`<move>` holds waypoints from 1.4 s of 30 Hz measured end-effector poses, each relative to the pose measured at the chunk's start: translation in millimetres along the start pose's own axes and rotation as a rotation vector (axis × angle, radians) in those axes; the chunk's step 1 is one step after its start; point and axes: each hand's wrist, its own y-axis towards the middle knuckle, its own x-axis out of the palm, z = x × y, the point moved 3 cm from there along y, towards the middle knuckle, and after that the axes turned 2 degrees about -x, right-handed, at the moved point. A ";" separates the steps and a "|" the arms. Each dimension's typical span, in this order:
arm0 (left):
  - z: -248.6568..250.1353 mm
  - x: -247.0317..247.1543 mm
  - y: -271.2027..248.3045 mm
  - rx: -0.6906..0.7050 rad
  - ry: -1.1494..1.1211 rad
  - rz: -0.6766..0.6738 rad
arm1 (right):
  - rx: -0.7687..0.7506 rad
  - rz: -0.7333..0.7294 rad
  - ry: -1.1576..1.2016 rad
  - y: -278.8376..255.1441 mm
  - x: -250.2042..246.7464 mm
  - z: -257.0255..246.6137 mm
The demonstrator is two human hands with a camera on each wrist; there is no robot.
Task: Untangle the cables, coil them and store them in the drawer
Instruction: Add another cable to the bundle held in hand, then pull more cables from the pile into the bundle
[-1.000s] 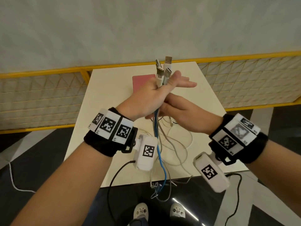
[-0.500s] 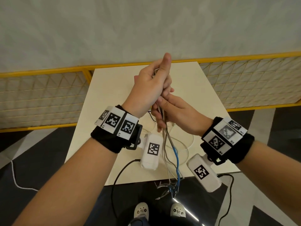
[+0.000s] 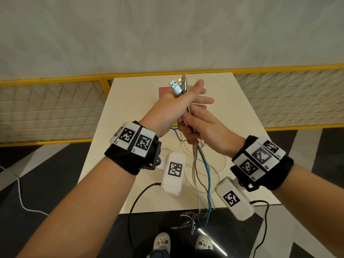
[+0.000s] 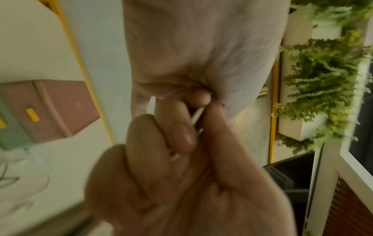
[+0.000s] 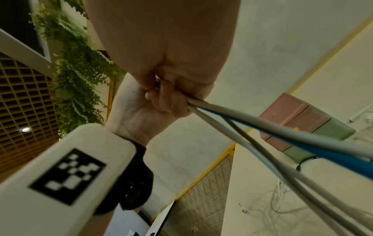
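Nearest, the loose cable tails (image 3: 193, 218) are being left hanging toward 6 o'clock, below the table (image 3: 130, 101) edge. Above them, the cables (image 3: 202, 164) are being gripped by the curled right hand (image 3: 200, 131). Just beyond, at 12 o'clock, the plug ends (image 3: 178, 86) are being clamped by the left hand (image 3: 173, 108) (fingertips partly extended). The bundle's long axis is running 6 to 12. Farthest, the pink drawer box (image 4: 50, 108) is being left untouched.

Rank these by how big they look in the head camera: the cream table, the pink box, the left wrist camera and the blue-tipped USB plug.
1. cream table
2. left wrist camera, though it sits nearer the lens, which inflates it
3. pink box, mostly hidden behind the left hand, so unsure
4. blue-tipped USB plug
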 end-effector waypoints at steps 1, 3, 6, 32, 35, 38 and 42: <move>-2.2 -1.8 2.2 -0.015 -0.012 0.000 | -0.015 0.000 0.007 2.3 -1.0 -0.5; -6.1 -3.7 3.9 -0.074 -0.034 -0.039 | -0.050 0.013 0.012 8.5 -6.3 -2.0; -5.1 -5.1 5.6 -0.062 0.044 -0.052 | -0.067 0.032 -0.006 17.0 -13.2 -1.8; -46.1 -64.1 27.9 0.037 0.011 0.342 | 0.551 -0.032 -1.058 57.6 -121.9 190.7; -58.0 -65.3 27.3 -0.011 -0.012 0.349 | 0.634 -0.074 -1.123 61.7 -125.8 214.9; -64.2 -68.3 27.8 -0.073 -0.025 0.399 | 0.639 -0.159 -1.240 65.9 -119.8 231.8; -66.2 -71.3 28.4 -0.096 -0.040 0.424 | 0.663 0.007 -1.228 70.7 -122.6 231.1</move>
